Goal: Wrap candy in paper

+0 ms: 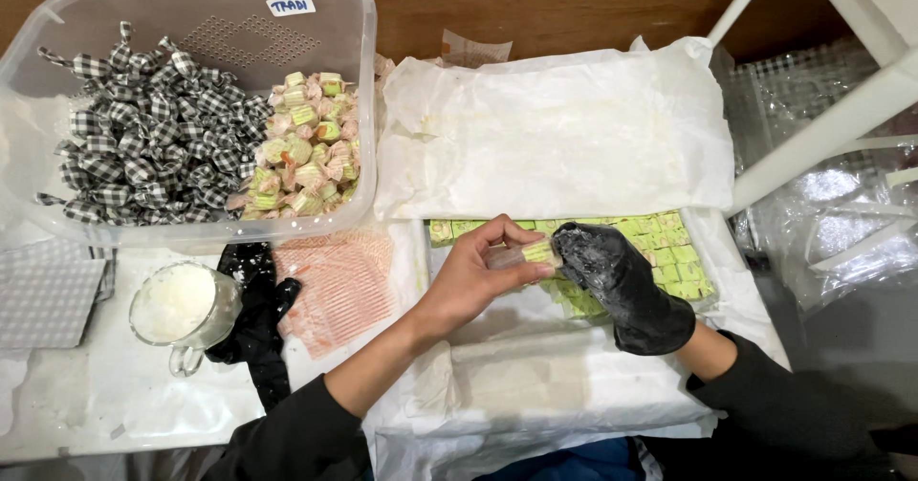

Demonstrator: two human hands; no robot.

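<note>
Left hand (469,275), bare, closed on a pale green sweet cube (538,251) in clear wrap, pinched betw. thumb and fingertips. Right hand (622,285), in black glove, fingers curled, touching the same cube at its right end. Cube held just above white paper sheet (535,385), in front of rows of cut green cubes (669,242). Upper left: clear plastic tub (359,79) w/ checked-wrapped sweets (143,146) and pink-wrapped sweets (306,151). Glass cup (182,309) of white powder nr. spare black glove (253,318).
</note>
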